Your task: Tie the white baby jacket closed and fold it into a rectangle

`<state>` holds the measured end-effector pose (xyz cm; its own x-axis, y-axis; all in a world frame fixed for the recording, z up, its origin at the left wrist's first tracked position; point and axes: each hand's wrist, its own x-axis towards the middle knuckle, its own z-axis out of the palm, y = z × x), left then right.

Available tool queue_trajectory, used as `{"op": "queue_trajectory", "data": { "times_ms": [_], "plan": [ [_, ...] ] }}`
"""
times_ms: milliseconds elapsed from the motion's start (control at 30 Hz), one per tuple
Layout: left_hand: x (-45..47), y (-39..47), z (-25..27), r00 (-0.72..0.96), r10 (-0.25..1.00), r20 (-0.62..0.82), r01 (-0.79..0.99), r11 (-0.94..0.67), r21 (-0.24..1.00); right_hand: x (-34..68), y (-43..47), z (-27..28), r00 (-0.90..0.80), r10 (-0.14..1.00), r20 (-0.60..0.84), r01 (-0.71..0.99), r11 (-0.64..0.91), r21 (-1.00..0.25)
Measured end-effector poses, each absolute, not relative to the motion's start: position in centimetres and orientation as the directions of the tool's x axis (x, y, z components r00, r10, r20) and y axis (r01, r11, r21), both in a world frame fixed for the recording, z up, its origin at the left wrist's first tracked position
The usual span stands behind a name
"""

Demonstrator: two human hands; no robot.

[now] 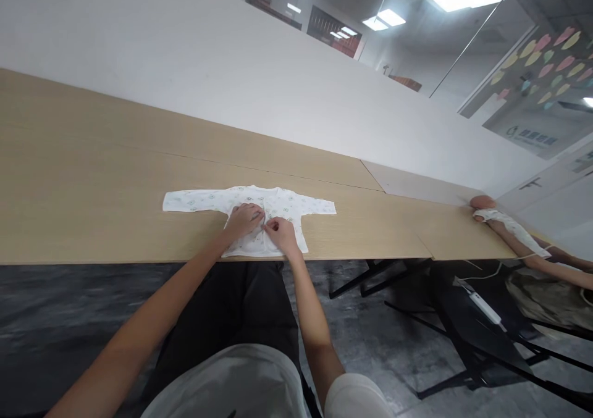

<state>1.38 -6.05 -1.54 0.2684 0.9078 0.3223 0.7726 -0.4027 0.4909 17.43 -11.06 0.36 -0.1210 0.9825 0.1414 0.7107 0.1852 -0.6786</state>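
A small white baby shirt (282,203) with a faint printed pattern is spread on the table, its long sleeves stretched out to both sides. My left hand (246,219) rests on the shirt's chest, fingers bent together at the front opening. Just to the right, my right hand (281,233) is curled with thumb and forefinger pinched at the same edge. Both hands appear to grip the cloth along the front opening. Any fastener under the fingertips is too small to make out.
The long wooden table (92,177) runs along a white wall (185,66) with glass above. At far right, another person's arms reach to a doll (484,203) in white clothing. A black folding chair (482,338) holds a white power strip (484,307) with a cable.
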Motion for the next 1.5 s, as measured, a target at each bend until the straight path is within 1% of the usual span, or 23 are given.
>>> {"op": "queue_trajectory", "data": {
  "times_ms": [100,167,300,433,567,667,767,867,933,1033,1133,1267,1333,1433,1500],
  "plan": [
    [1.8,-4.7,-1.0,0.224,0.930,0.291,0.818,-0.342,0.463,16.9,-13.4,-0.5,-0.177,0.956,0.235,0.772,0.283,-0.569],
    [2.1,-3.7,-0.6,0.189,0.947,0.261,0.836,-0.295,0.462,16.5,-15.0,-1.2,-0.202,0.938,0.281,0.789,0.326,-0.521],
    [2.8,-1.7,-0.2,0.078,0.978,0.195,0.847,-0.168,0.504,16.0,-16.9,-2.7,-0.197,0.909,0.368,0.800,0.366,-0.475],
    [3.3,0.2,0.1,-0.010,0.988,0.153,0.880,-0.064,0.471,15.7,-17.5,-4.0,-0.169,0.863,0.475,0.815,0.394,-0.426],
    [3.4,1.5,0.2,-0.019,0.992,0.125,0.887,-0.041,0.461,15.6,-18.1,-4.9,-0.197,0.817,0.542,0.831,0.432,-0.350],
    [3.1,1.6,0.1,0.010,0.987,0.161,0.889,-0.083,0.450,15.6,-19.0,-5.4,-0.213,0.806,0.553,0.844,0.437,-0.312],
    [2.0,1.5,-0.1,0.045,0.971,0.233,0.901,-0.141,0.411,15.8,-19.5,-5.2,-0.201,0.819,0.538,0.825,0.438,-0.358],
    [-0.4,1.8,-0.1,-0.017,0.960,0.279,0.922,-0.093,0.375,16.4,-18.7,-3.9,-0.129,0.841,0.526,0.784,0.411,-0.465],
    [-2.2,2.1,0.0,-0.050,0.962,0.269,0.930,-0.053,0.363,17.3,-16.6,-2.4,-0.059,0.846,0.530,0.773,0.375,-0.512],
    [-4.7,2.4,0.2,-0.035,0.979,0.202,0.935,-0.039,0.352,19.0,-10.9,0.5,0.013,0.869,0.494,0.791,0.294,-0.537],
    [-6.2,2.3,0.1,-0.009,0.985,0.175,0.939,-0.052,0.341,20.8,-4.1,3.0,0.009,0.934,0.358,0.836,0.189,-0.514],
    [-6.9,2.0,-0.2,0.027,0.982,0.187,0.926,-0.095,0.365,22.5,1.8,3.6,-0.070,0.988,0.139,0.890,0.125,-0.438],
    [-7.3,1.9,-0.1,0.076,0.979,0.191,0.899,-0.150,0.412,23.1,2.7,3.2,-0.113,0.988,0.102,0.904,0.145,-0.403],
    [-8.3,1.6,0.7,0.136,0.974,0.180,0.863,-0.206,0.461,24.0,2.8,2.9,-0.135,0.984,0.121,0.920,0.169,-0.355],
    [-9.4,1.4,1.6,0.201,0.971,0.127,0.852,-0.238,0.467,24.8,2.8,3.4,-0.153,0.985,0.080,0.929,0.171,-0.327]
  ]
}}
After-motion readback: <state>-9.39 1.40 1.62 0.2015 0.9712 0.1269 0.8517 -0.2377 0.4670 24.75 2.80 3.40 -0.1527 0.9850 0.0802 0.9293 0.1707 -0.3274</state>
